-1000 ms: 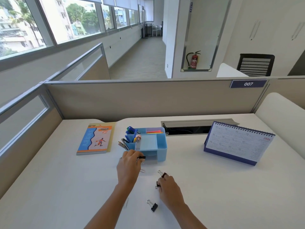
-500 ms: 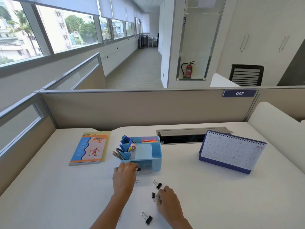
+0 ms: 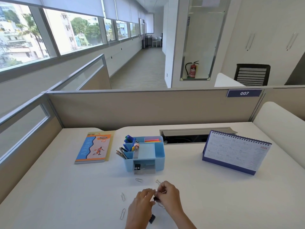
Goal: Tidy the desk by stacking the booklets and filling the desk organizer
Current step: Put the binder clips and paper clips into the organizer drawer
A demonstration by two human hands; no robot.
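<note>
Hands: the left hand (image 3: 142, 204) and right hand (image 3: 169, 194) are hovering together over the near part of the tabletop (image 3: 214, 195), fingertips close.
Right hand: its curled fingers are pinching a black binder clip (image 3: 155, 198).
Left hand: its fingertips are sitting against that clip; blur is hiding whether they are gripping it.
Organizer: the desk organizer (image 3: 159, 162) is standing mid-tabletop with pens at its left, its drawer (image 3: 145, 171) open and holding a stored binder clip (image 3: 137, 167).
Booklets: the booklets (image 3: 93, 149) are lying stacked left of the organizer.
Loose items: paper clips (image 3: 122, 196) and a spare binder clip (image 3: 152, 218) are lying near the hands.
Calendar: the desk calendar (image 3: 236, 152) is standing at the right.
</note>
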